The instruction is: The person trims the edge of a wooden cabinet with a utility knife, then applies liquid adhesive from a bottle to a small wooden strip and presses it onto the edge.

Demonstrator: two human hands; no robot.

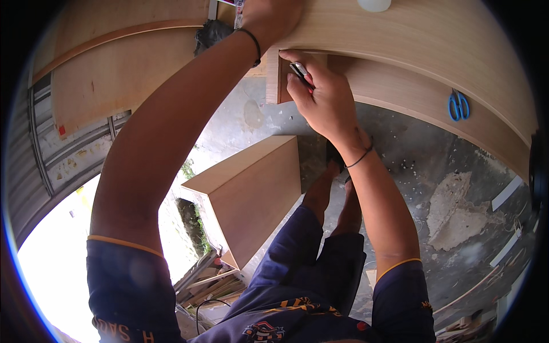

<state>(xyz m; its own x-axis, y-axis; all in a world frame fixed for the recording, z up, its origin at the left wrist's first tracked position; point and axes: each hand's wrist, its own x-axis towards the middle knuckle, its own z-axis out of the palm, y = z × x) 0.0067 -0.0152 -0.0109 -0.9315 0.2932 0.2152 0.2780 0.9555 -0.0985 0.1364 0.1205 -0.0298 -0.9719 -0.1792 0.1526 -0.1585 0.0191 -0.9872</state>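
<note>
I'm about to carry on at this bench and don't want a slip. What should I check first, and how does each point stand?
1. Right hand gripping the small cutter-like tool: ok, fingers closed around it.
2. Tool's blade extended or retracted: cannot tell, too small.
3. Left hand apart from the tool: ok, though its fingers' hold cannot be told.
4. Blue-handled scissors away from both hands: ok, on the lower wooden board to the right.
5. Concrete floor free of debris: not ok, bits are scattered about.
6. Standing room: not ok on the left, where a box-shaped wooden piece is beside the legs.
</note>
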